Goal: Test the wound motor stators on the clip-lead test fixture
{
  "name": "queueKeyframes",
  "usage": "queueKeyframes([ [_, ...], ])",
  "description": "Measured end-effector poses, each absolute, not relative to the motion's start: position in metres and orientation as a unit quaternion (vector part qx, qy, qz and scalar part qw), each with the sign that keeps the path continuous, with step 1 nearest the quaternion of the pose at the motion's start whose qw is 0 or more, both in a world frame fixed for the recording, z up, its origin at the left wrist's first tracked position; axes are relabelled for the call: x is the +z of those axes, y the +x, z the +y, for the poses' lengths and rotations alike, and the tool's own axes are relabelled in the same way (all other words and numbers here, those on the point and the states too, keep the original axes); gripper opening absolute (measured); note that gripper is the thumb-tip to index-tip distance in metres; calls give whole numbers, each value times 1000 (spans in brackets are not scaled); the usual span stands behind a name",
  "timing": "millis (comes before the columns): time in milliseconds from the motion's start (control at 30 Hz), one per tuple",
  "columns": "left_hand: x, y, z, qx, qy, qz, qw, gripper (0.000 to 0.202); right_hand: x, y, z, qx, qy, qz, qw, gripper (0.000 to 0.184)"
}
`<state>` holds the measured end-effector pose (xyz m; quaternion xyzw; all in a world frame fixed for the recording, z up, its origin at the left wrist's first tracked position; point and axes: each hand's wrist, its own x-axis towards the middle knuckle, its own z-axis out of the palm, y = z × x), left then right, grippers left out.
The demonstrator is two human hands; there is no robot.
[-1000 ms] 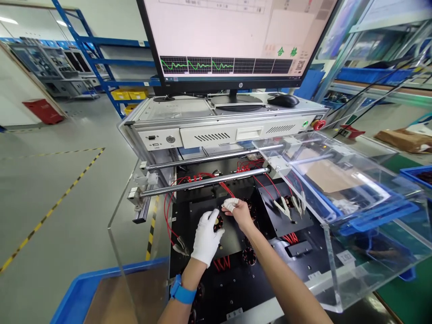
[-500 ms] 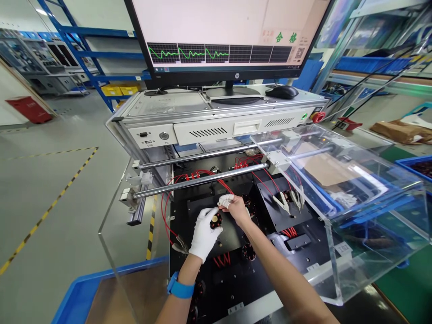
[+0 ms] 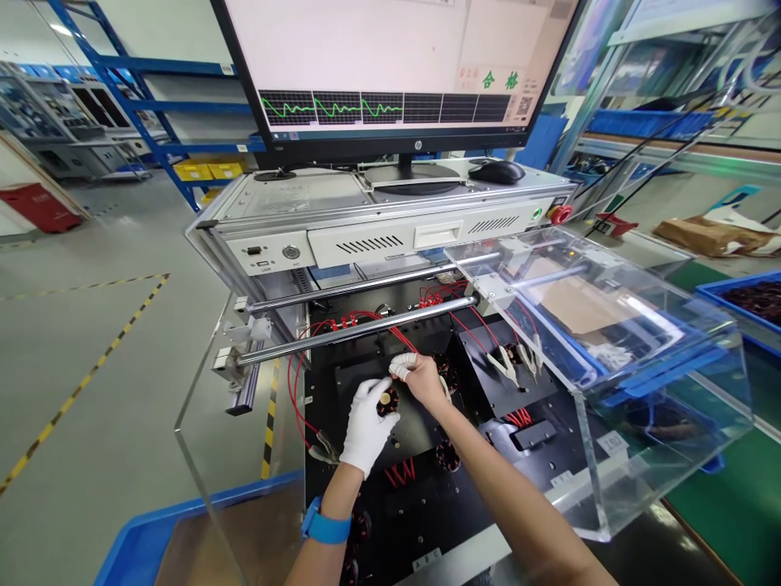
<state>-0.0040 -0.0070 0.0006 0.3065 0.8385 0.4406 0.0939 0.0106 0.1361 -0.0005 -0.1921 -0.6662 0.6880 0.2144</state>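
Note:
My left hand, in a white glove, has its thumb and fingers closed around a small round motor stator with dark slots and copper-coloured windings. White covers wrap the fingertips of my right hand, which pinches just above the stator. What lies between those fingertips is too small to make out. Beneath both hands is a black fixture plate. More stators lie close by, one below my right wrist and another partly hidden behind that hand.
Alligator clips on red wires hang at the left, with more clips at the right. Metal rails cross above the fixture. A clear acrylic cover stands on the right. Behind is a monitor showing green curves.
The camera view has shifted slightly, so the bench and monitor appear a little further left. Both hands keep nearly the same pose at the stator.

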Motion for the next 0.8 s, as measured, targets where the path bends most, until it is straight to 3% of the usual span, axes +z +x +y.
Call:
queueKeyframes([
  [467,-4,-5,-8,460,297,830,106,52,3,13,142,528,-175,-811,180,13],
  [800,1,-8,-9,421,327,839,106,55,-3,16,145,618,-172,-757,128,20],
])
